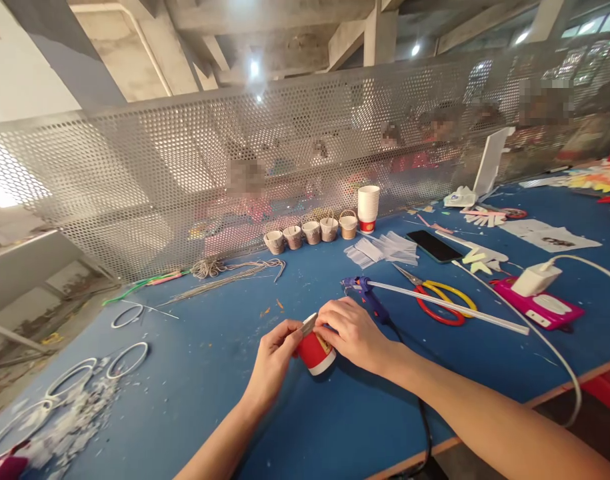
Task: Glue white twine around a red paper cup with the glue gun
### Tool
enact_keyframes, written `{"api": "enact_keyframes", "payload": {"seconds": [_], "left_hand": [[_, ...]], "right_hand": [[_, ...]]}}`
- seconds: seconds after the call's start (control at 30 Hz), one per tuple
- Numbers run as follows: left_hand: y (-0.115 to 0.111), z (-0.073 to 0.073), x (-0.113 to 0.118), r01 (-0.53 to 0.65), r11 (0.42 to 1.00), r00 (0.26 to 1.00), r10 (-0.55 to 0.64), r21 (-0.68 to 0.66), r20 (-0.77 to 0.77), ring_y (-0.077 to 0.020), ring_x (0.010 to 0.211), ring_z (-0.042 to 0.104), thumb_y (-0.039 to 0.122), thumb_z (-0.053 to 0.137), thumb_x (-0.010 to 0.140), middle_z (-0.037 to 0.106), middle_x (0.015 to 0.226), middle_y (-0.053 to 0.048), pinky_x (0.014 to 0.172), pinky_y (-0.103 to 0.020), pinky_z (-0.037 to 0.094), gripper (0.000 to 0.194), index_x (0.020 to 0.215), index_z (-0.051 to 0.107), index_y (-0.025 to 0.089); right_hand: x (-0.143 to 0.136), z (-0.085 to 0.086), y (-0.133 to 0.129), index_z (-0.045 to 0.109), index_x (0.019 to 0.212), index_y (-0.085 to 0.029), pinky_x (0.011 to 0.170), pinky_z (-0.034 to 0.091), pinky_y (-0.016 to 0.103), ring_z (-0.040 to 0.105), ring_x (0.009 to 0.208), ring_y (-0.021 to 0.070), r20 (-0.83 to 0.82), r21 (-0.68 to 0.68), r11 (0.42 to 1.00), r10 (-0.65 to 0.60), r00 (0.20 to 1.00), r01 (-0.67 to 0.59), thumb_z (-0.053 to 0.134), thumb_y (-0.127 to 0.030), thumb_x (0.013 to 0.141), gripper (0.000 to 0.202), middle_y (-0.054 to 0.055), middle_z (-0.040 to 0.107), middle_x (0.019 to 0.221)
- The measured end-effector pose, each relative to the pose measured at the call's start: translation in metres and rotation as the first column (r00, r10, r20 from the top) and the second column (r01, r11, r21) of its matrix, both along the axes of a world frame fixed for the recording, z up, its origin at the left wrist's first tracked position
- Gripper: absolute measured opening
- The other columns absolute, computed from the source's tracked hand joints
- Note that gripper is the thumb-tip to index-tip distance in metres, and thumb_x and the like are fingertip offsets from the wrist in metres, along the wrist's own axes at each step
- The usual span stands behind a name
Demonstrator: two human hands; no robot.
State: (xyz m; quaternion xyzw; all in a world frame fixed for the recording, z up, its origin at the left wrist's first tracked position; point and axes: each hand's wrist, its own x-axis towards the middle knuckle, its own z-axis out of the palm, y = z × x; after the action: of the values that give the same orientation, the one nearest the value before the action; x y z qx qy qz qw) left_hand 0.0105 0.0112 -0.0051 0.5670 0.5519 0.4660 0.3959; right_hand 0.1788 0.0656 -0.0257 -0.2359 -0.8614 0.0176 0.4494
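While the left hand and right hand hold one red cup between them, their fingers pinch nearly shut at its rim, along a greyish strip. Blue desk stretches leftward to four white rings; its near edge passes under the right forearm. One glue gun is just beside the right hand, one pair of scissors farther right. Five small buckets and one cup stack line the mesh screen.

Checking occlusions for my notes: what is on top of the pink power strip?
A white charger sits on the pink power strip, with a white cable running from it. The part of the strip beneath the charger is covered, so it cannot be seen.
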Motion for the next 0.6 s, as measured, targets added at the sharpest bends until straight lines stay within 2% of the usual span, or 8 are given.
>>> {"api": "enact_keyframes", "payload": {"seconds": [0.2,0.37,0.5,0.6], "left_hand": [[-0.001,0.004,0.002,-0.019,1.0,1.0,0.019,0.005,0.004,-0.0131,0.056,0.042,0.029,0.051,0.076,0.047,0.055,0.003,0.056,-0.023,0.036,0.02,0.065,0.062,0.016],[-0.001,0.007,0.003,-0.053,0.998,0.998,0.052,0.043,0.026,-0.0135,0.055,0.044,0.03,0.053,0.075,0.05,0.054,0.002,0.055,-0.023,0.039,0.021,0.064,0.064,0.015],[-0.001,0.009,0.001,-0.057,0.997,0.994,0.051,0.061,0.092,-0.0144,0.058,0.051,0.029,0.055,0.076,0.058,0.058,0.0,0.06,-0.025,0.043,0.02,0.069,0.067,0.014],[-0.001,0.008,0.001,-0.033,0.998,0.987,0.026,0.044,0.158,-0.015,0.062,0.056,0.027,0.056,0.076,0.063,0.064,-0.001,0.065,-0.026,0.047,0.017,0.072,0.067,0.015]], "right_hand": [[0.001,0.002,0.0,0.053,0.08,-0.019,0.071,0.041,0.032,0.06,0.072,0.0163,0.008,-0.01,1.0,0.005,1.0,-0.005,0.049,-0.019,0.094,0.015,0.003,0.064,0.078],[0.007,0.002,0.004,0.054,0.078,-0.019,0.072,0.043,0.033,0.06,0.073,0.0169,-0.022,-0.035,0.998,-0.055,0.998,0.054,0.048,-0.019,0.093,0.016,0.004,0.064,0.078],[0.011,0.003,0.008,0.054,0.076,-0.02,0.071,0.045,0.032,0.058,0.072,0.0163,-0.152,-0.245,0.969,-0.055,0.987,0.016,0.049,-0.022,0.091,0.015,0.004,0.061,0.079],[0.012,0.007,0.007,0.055,0.077,-0.02,0.071,0.048,0.031,0.059,0.078,0.0178,-0.27,-0.484,0.869,-0.039,0.962,-0.101,0.052,-0.027,0.087,0.013,0.005,0.061,0.082]]}}
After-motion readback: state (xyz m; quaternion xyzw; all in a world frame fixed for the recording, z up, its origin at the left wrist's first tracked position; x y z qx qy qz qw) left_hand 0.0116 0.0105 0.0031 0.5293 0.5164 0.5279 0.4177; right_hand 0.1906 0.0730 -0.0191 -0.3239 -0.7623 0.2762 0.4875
